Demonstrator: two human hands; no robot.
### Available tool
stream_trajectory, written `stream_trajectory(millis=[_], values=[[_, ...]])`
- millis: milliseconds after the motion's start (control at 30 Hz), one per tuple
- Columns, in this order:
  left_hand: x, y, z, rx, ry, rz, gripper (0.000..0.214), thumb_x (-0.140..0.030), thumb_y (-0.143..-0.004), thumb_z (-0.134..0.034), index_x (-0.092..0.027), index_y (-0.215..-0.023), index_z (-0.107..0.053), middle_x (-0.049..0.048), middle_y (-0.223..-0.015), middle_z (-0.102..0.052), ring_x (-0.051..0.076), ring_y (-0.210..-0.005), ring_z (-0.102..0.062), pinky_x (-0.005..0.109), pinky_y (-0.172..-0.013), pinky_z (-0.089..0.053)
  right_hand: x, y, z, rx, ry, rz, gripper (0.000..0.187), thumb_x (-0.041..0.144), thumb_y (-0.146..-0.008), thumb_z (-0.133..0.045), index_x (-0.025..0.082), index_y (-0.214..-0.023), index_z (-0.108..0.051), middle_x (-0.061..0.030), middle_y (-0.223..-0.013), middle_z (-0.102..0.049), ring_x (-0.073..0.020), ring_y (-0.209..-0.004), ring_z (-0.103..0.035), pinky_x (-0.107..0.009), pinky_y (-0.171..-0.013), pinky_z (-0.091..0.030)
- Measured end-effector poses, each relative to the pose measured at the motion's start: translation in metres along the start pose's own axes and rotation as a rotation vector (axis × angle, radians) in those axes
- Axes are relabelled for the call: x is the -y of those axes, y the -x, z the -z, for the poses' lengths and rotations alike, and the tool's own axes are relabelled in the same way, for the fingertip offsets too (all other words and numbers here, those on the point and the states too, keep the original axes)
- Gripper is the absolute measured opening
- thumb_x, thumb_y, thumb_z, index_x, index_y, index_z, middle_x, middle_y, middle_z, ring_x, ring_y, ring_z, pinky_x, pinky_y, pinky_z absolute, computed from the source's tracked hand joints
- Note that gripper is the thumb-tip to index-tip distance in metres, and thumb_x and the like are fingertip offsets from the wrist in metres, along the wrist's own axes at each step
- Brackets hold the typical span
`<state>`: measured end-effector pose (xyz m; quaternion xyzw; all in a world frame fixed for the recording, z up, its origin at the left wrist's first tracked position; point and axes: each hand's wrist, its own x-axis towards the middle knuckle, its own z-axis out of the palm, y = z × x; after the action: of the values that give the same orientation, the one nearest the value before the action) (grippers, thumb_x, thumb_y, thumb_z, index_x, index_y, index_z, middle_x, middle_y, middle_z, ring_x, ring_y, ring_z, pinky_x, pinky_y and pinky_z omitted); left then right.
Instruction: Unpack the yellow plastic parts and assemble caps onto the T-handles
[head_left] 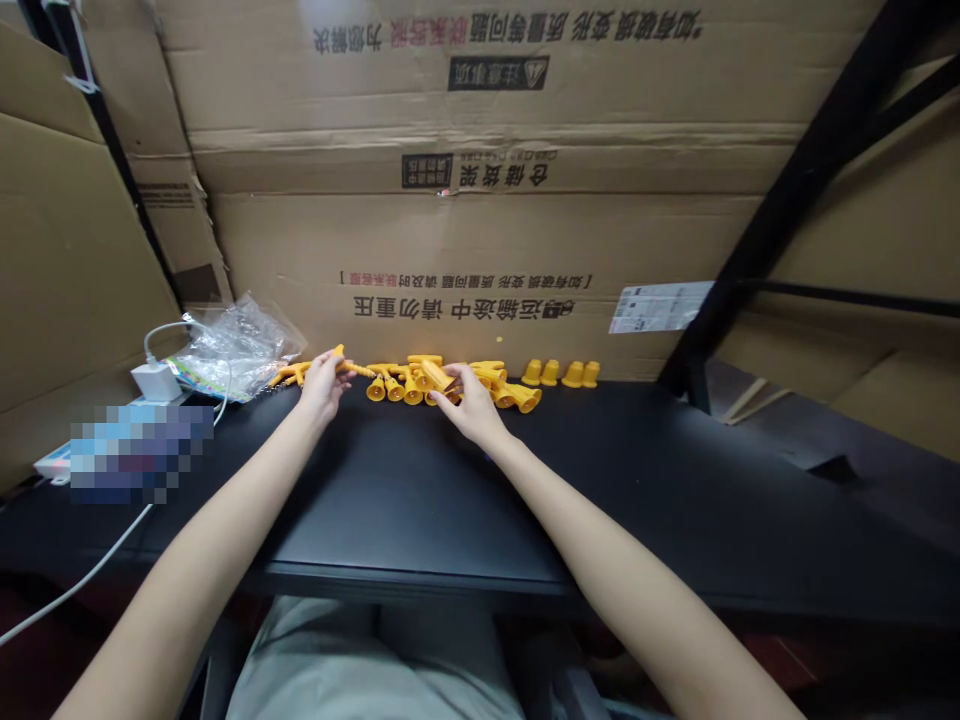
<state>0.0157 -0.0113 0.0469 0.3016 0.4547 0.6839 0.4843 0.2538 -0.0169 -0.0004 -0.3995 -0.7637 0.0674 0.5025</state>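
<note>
My left hand (324,390) is closed around a thin yellow branched plastic piece (355,369) at the back of the black table. To its right, my right hand (475,408) grips a yellow bell-shaped plastic piece (436,376) between thumb and fingers. Under and around that hand lies a cluster of yellow bell-shaped pieces (394,389), several with their open ends facing me. More yellow branched pieces (294,372) lie left of my left hand. Farther right, several yellow cups (573,374) stand upside down in a row against the cardboard.
The black table (405,500) backs onto a cardboard wall (480,230). A clear plastic bag (240,340) lies at the left, beside a white charger (156,381), a white cable (97,575) and a blurred-out object (141,453). A black metal post (787,190) slants up at the right.
</note>
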Motion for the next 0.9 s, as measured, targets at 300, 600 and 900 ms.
stream_trajectory(millis=[300,600,900], values=[[0.008,0.018,0.005,-0.011,0.108,0.218,0.011,-0.01,-0.084,-0.046,-0.013,-0.08,-0.056,0.0002,-0.062,-0.063,0.008,-0.047,-0.055,0.022,-0.056,-0.04,-0.004,0.003,-0.004,0.164,0.013,0.193,0.028,0.02,-0.083,-0.059,0.022,-0.11,-0.056,-0.0101,-0.109,-0.06,-0.0243,-0.106,-0.057,-0.044,-0.095,-0.047],[0.007,0.023,0.005,0.021,0.112,0.257,0.015,-0.01,-0.086,-0.044,-0.012,-0.09,-0.059,-0.0001,-0.063,-0.063,0.007,-0.047,-0.054,0.021,-0.054,-0.041,-0.007,0.003,-0.003,0.139,0.029,0.165,0.028,0.022,-0.083,-0.061,0.022,-0.111,-0.058,-0.0098,-0.107,-0.062,-0.0244,-0.104,-0.058,-0.044,-0.093,-0.048],[0.028,0.018,0.005,0.337,-0.33,0.004,0.038,-0.022,-0.088,-0.049,-0.015,-0.125,-0.047,0.0086,-0.095,-0.067,0.014,-0.067,-0.064,0.028,-0.065,-0.049,0.002,0.003,-0.003,0.163,-0.036,0.179,0.03,0.027,-0.085,-0.061,0.022,-0.115,-0.06,-0.0105,-0.111,-0.063,-0.024,-0.105,-0.059,-0.044,-0.095,-0.047]])
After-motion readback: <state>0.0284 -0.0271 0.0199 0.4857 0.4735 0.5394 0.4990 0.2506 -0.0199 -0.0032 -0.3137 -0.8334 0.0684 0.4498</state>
